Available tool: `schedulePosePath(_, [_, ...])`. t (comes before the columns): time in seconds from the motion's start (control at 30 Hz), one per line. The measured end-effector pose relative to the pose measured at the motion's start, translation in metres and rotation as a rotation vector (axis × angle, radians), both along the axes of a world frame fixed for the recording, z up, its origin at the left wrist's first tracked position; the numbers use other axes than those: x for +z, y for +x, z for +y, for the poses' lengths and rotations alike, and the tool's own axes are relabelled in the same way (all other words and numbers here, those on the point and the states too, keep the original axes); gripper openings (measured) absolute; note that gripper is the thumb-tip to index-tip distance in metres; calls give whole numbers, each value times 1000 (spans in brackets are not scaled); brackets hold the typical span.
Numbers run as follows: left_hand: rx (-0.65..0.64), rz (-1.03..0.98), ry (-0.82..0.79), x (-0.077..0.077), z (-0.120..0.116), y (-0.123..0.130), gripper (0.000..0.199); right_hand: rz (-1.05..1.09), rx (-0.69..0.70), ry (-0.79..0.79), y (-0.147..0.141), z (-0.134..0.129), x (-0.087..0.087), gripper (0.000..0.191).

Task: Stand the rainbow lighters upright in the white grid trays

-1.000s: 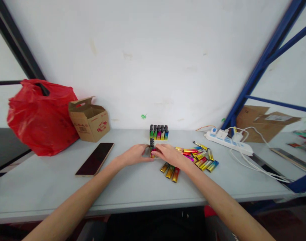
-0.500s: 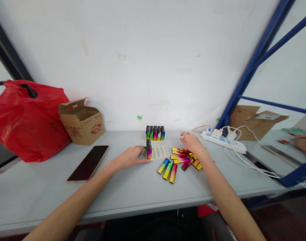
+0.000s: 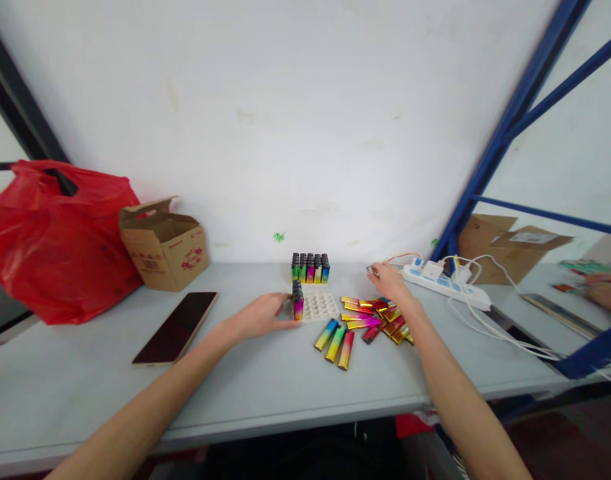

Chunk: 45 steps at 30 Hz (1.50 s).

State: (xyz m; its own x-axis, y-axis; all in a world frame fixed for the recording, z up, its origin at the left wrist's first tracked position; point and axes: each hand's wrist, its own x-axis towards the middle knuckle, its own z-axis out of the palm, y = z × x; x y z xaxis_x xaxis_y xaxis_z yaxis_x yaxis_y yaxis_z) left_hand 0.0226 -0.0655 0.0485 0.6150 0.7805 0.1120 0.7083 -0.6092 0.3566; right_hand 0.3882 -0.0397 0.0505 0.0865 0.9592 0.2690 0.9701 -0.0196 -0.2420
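Visibility is partial around both hands. At the right hand point(image 3: 389, 280), a small dark-edged item point(image 3: 372, 270) shows by the fingertips, too small to identify; whether the fingers are closed on it cannot be told. The right forearm covers part of the pile of loose lighters point(image 3: 360, 321) on the near side of that hand, preventing a count. The left hand point(image 3: 260, 317) partly masks the left end of the white tray point(image 3: 325, 307), where a row of upright lighters point(image 3: 298, 305) stands within the bend of thumb and fingers; firm clamping cannot be confirmed. The left arm extends forward and inward, hand low over the desk point(image 3: 255, 390), thumb on the near side. The right arm reaches farther forward, back of the hand uppermost. The hands are well apart, the tray's sockets between them. Three lighters point(image 3: 334, 343) lie between the hands, nearer the wearer; a block of upright lighters point(image 3: 310, 269) stands beyond the tray. Left of the left hand are a phone point(image 3: 178, 328), an open carton point(image 3: 185, 250) and a red bag point(image 3: 65, 247), cut off at the edge. Right of the right hand are a power strip point(image 3: 448, 287) and another person's hand point(image 3: 605, 293), cropped and indistinct.
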Motion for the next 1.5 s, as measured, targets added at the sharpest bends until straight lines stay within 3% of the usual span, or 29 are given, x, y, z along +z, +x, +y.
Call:
schedulePosePath(0.13, [6,-4,0,0,-1,0,62,459,315,192,-32,-2,-3,32])
schedulePosePath(0.23, [-8,14,9,0,-1,0,65,608,356,198,-56,-7,-10,35])
schedulePosePath(0.53, [-31,9,-4,0,7,-7,62,612,305,289,-97,-24,-10,59])
schedulePosePath(0.9, [-64,-25,-48,5,12,-17,43,592,324,277,-102,-23,-15,46])
schedulePosePath(1.07, [-63,-7,-58,6,9,-17,38,558,421,229,-105,-29,-12,43])
schedulePosePath(1.23, [-37,-46,-61,3,7,-12,49,460,576,230,-113,-30,-12,43])
schedulePosePath(1.5, [-37,-68,-44,-7,9,-5,56,424,598,162,-123,-28,-17,39])
